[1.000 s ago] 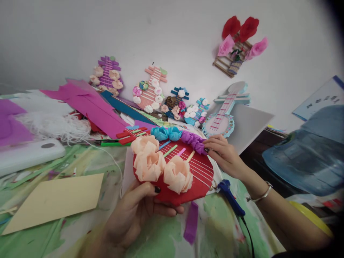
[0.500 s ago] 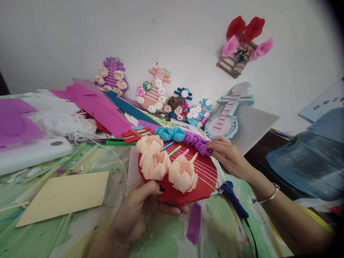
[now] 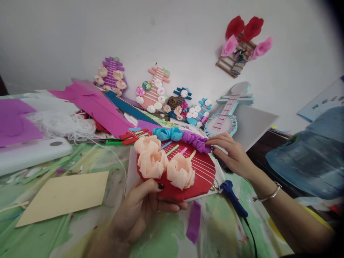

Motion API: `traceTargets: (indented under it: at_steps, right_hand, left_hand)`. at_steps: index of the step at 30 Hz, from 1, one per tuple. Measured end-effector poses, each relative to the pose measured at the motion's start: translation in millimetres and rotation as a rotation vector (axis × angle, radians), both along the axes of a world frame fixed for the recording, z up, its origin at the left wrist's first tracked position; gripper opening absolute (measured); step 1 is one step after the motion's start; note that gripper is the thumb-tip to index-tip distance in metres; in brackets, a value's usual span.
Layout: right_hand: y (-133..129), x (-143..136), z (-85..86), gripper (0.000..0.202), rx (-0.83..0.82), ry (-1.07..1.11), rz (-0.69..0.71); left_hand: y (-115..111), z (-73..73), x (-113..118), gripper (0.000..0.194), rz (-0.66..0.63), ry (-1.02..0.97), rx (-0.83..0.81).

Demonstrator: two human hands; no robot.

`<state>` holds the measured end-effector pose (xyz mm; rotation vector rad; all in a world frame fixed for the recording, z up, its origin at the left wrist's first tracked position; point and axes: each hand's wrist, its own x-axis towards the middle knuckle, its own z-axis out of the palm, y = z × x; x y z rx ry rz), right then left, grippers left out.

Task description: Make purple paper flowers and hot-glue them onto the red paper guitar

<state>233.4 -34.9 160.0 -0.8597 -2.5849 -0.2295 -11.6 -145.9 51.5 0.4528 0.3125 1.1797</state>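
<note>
My left hand [image 3: 146, 199] grips the lower edge of a red paper lute craft [image 3: 200, 182], thumb on its front and fingers underneath. White strings and short coloured strips cross its face. Large peach paper flowers [image 3: 152, 163] sit along its near side. On the far edge are blue paper flowers [image 3: 168, 134] and, to their right, purple paper flowers [image 3: 196, 141]. The fingertips of my right hand [image 3: 231, 152] are closed at the rightmost purple flower; its thumb is partly hidden. A loose purple paper strip [image 3: 194, 222] lies on the cloth below the lute.
A blue glue gun [image 3: 232, 199] with a black cord lies to the right. At left are a cream card [image 3: 66, 197], tangled white string [image 3: 64, 125] and a white device [image 3: 34, 156]. Several finished lute crafts [image 3: 156, 89] lean on the wall. A large blue bottle [image 3: 306, 157] stands far right.
The red lute has shifted slightly left and tilted a little. Both hands keep their places on it, with the right fingers still at the purple flower.
</note>
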Motion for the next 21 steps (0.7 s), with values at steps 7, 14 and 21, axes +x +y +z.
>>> traceTargets:
  at_steps: [7,14,21]
  right_hand:
    - [16.9,3.7,-2.3,0.029,-0.094,-0.099,0.006]
    - [26.0,1.9,-3.0,0.029,-0.126,-0.127,0.051]
    - [27.2,-0.7,-0.6,0.027,-0.15,-0.18,0.085]
  left_hand:
    - [1.1,0.6,-1.8,0.017,-0.032,-0.073,0.056]
    - [1.9,-0.2,-5.7,0.018,-0.052,-0.101,0.027]
    - [2.7,-2.1,-6.3,0.02,-0.062,-0.122,0.051]
